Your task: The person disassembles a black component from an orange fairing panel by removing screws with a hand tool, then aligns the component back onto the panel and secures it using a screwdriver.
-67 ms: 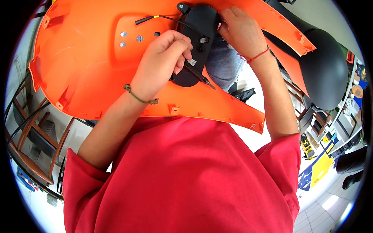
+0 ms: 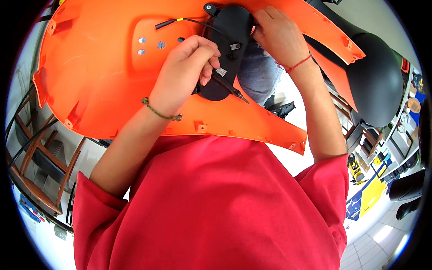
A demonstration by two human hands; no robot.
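Observation:
A large orange plastic panel [image 2: 94, 90] lies across my lap, and a long black plastic housing [image 2: 225, 31] rests on it. My left hand [image 2: 186, 63] is over the housing's left side, its fingers curled together; whatever may be in them is hidden. My right hand [image 2: 281, 38] has thumb and fingertips closed at the housing's upper right edge, and what they grip cannot be made out. A dark cable end with a pointed connector [image 2: 234, 91] comes out below my left hand. Another black cable plug [image 2: 165, 24] with a yellow band lies on the panel.
Blue denim [image 2: 258, 74] shows just right of the housing. A rounded black part [image 2: 375, 81] stands at the right, beyond the panel's orange arm. Wooden chairs [image 2: 36, 157] are at the left. A shelf with assorted items [image 2: 405, 130] is at the far right.
My left hand has shifted very slightly left, and the panel and housing have moved a touch the same way. My right hand stays at the housing's edge.

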